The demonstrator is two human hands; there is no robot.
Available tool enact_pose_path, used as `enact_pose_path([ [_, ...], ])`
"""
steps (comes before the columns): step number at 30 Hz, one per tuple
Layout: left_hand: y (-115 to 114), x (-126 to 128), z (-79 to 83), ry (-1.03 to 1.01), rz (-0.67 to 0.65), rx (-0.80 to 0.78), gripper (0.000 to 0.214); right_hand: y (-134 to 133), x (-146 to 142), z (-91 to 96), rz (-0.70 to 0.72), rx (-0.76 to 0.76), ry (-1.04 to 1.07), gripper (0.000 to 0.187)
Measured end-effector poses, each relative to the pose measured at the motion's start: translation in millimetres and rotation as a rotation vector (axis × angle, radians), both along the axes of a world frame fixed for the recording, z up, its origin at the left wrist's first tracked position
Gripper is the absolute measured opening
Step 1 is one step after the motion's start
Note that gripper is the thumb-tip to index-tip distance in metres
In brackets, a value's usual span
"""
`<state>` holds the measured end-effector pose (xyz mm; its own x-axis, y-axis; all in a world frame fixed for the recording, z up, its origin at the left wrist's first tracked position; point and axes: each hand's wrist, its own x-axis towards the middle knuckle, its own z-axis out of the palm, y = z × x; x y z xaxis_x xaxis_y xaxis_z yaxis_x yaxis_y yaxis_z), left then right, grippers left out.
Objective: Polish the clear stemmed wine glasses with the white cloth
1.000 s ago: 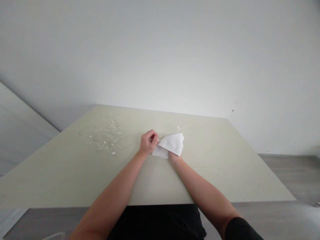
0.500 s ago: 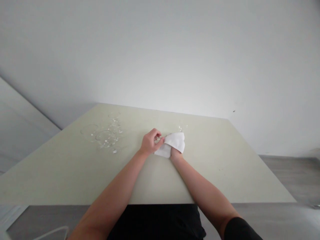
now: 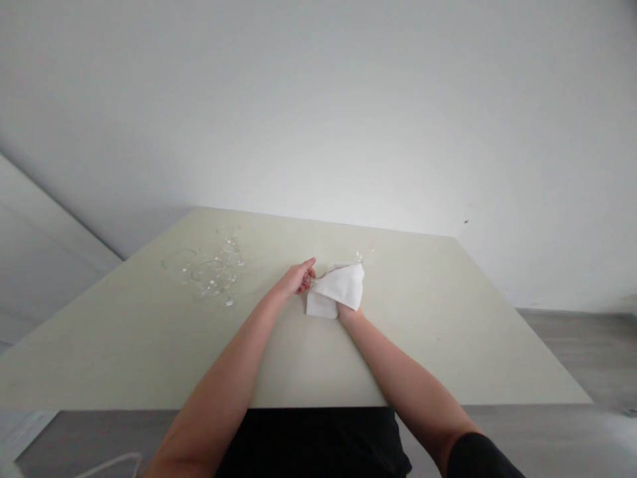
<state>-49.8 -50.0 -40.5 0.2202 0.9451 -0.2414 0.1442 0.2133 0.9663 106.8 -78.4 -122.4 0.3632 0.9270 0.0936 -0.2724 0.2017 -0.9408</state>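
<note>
My left hand (image 3: 300, 277) is closed around the end of a clear wine glass, and only a thin bit of its stem (image 3: 314, 281) shows between my fingers and the cloth. A white cloth (image 3: 343, 287) is wrapped over the rest of the glass. My right hand (image 3: 347, 312) grips the cloth from below. Its fingers are covered by the fabric, and a loose flap of cloth hangs toward the table on the left side.
Several clear glasses (image 3: 213, 272) stand clustered on the left of the pale table (image 3: 423, 345). Just behind the cloth is another small transparent thing (image 3: 365, 254), hard to make out. A plain wall (image 3: 318, 133) rises behind the table.
My left hand has turned over and moved slightly left, its thumb now up and its fingers curled round the stem. The cloth has been folded lower over my right hand.
</note>
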Motion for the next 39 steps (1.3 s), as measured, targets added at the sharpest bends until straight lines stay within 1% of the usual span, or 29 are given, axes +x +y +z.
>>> enact_pose_path([
  [2,-2.5,2.7,-0.1,0.006,-0.009,0.099,0.055,-3.7,-0.7,6.8,-0.044,-0.063,0.073,0.019],
  [3,-4.4,4.0,-0.1,0.005,-0.002,0.188,0.052,-5.1,-1.4,10.7,-0.061,-0.085,0.112,0.020],
  [6,-13.5,6.2,1.0,0.078,0.035,0.569,0.037,-5.7,-4.4,20.4,-0.069,-0.146,0.213,0.014],
  [8,-20.1,6.6,2.5,0.184,0.018,0.779,0.028,-4.0,-5.9,22.1,-0.065,-0.190,0.258,0.019],
  [9,-22.5,6.9,3.2,0.225,0.002,0.835,0.025,-2.9,-6.4,21.1,-0.066,-0.198,0.260,0.021],
  [10,-23.8,7.3,3.5,0.247,-0.007,0.854,0.022,-1.9,-6.6,19.1,-0.066,-0.191,0.246,0.022],
  [11,-23.8,7.7,3.6,0.246,-0.004,0.841,0.022,-1.1,-6.7,16.3,-0.067,-0.178,0.228,0.023],
  [12,-22.4,8.1,3.3,0.226,0.019,0.796,0.025,-0.5,-6.4,13.0,-0.069,-0.163,0.207,0.023],
  [13,-19.8,8.3,2.7,0.190,0.049,0.712,0.028,-0.1,-5.9,9.4,-0.071,-0.151,0.184,0.022],
  [15,-12.5,8.0,0.9,0.093,0.092,0.451,0.037,0.5,-4.1,2.9,-0.058,-0.102,0.120,0.018],
  [17,-5.4,6.7,-0.8,0.015,0.086,0.170,0.044,1.0,-1.7,-1.6,-0.037,-0.041,0.051,0.017],
  [18,-3.0,6.0,-1.3,-0.012,0.074,0.082,0.046,1.1,-0.7,-2.5,-0.028,-0.019,0.026,0.017],
  [19,-1.7,5.5,-1.6,-0.033,0.068,0.051,0.047,1.1,-0.1,-2.4,-0.020,-0.010,0.015,0.018],
  [20,-1.7,5.3,-1.6,-0.050,0.074,0.079,0.047,0.9,0.0,-1.2,-0.018,-0.008,0.012,0.018],
  [21,-3.0,5.5,-1.4,-0.060,0.094,0.158,0.046,0.4,-0.6,1.1,-0.017,-0.011,0.014,0.017],
  [22,-5.2,6.0,-1.1,-0.059,0.122,0.278,0.043,-0.5,-1.6,4.3,-0.011,-0.015,0.025,0.016],
  [24,-11.7,7.1,-0.7,-0.002,0.150,0.569,0.036,-3.2,-4.5,12.4,0.025,-0.044,0.100,0.021],
  [26,-18.3,7.6,-1.2,0.106,0.116,0.842,0.029,-6.5,-7.4,20.6,0.105,-0.105,0.218,0.030],
  [27,-20.9,7.4,-1.8,0.161,0.085,0.942,0.026,-8.0,-8.5,23.9,0.149,-0.134,0.267,0.035],
  [29,-23.3,6.5,-3.5,0.236,0.040,1.052,0.025,-10.0,-10.3,28.0,0.215,-0.164,0.308,0.042],
  [31,-22.3,5.2,-5.2,0.258,0.065,1.061,0.029,-10.1,-11.7,28.0,0.250,-0.159,0.297,0.046],
  [33,-18.8,4.1,-6.2,0.242,0.131,0.995,0.034,-8.2,-12.5,23.8,0.245,-0.135,0.271,0.044],
  [34,-16.5,3.7,-6.4,0.223,0.164,0.942,0.035,-6.7,-12.3,20.5,0.211,-0.114,0.233,0.041],
  [37,-9.9,3.7,-6.2,0.141,0.241,0.765,0.040,-2.1,-7.9,9.3,0.034,-0.041,0.064,0.024],
  [39,-6.3,4.1,-5.6,0.093,0.277,0.675,0.042,-0.2,-2.3,5.2,-0.021,-0.012,-0.035,0.018],
])
